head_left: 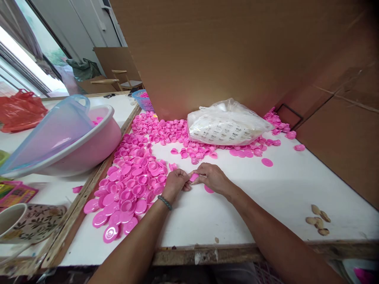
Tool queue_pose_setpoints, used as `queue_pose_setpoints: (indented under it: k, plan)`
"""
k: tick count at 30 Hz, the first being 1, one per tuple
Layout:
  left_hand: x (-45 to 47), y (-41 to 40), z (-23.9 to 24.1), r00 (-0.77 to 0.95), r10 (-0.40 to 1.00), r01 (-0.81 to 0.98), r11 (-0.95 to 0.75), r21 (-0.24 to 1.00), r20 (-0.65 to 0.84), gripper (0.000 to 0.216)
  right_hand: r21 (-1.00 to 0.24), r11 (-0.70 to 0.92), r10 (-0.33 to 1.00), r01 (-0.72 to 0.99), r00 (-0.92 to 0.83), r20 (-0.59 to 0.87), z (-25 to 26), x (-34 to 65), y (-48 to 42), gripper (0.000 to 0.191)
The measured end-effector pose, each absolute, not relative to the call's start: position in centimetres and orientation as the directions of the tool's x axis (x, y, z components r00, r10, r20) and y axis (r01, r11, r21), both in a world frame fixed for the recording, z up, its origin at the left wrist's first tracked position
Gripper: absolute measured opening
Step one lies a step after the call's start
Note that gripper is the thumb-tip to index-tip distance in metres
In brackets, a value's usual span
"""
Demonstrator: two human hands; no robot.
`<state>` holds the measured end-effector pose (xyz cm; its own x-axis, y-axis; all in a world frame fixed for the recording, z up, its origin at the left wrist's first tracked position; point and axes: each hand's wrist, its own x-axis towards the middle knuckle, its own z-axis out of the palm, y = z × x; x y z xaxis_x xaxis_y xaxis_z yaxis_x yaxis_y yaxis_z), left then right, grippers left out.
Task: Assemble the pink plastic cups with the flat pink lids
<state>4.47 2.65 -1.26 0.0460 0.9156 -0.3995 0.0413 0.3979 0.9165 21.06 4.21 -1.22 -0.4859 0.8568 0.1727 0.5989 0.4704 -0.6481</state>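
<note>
My left hand (178, 182), with a dark beaded bracelet at the wrist, is closed with its fingertips at the edge of a small pink plastic piece (194, 177). From the other side, my right hand (213, 176) pinches the same piece. Fingers cover much of it, so its full shape is hidden. A flat pink disc (209, 189) lies on the white tabletop (237, 209) just under my right hand. To the left spreads a large heap of small pink plastic cups and discs (130, 185), close to my left hand.
A clear plastic bag of printed white packets (227, 124) rests among pink pieces before a tall cardboard panel (237, 51). Past a wooden strip (85, 197) stand a pink basin (97, 150) and a floral mug (32, 223). Several peanuts (318, 221) lie at right.
</note>
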Motion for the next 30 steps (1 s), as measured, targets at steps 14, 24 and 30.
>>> queue_pose_setpoints:
  k: [14,24,30]
  plan:
    - [4.9,2.7,-1.1,0.019,0.902,0.055,0.43,0.901,-0.431,0.029,-0.528,0.408,0.906,0.745,-0.404,0.129,-0.3,19.3,3.3,0.001]
    - [5.5,3.2,-2.5,0.032,0.908,-0.083,0.419,0.904,-0.418,0.048,-0.786,0.327,0.882,0.524,-0.469,0.055,-2.0,21.0,5.4,0.011]
    - [5.5,3.2,-2.6,0.017,0.912,-0.068,0.409,0.91,-0.409,0.047,-0.805,0.259,0.932,0.533,-0.358,0.063,-3.2,20.0,5.2,0.004]
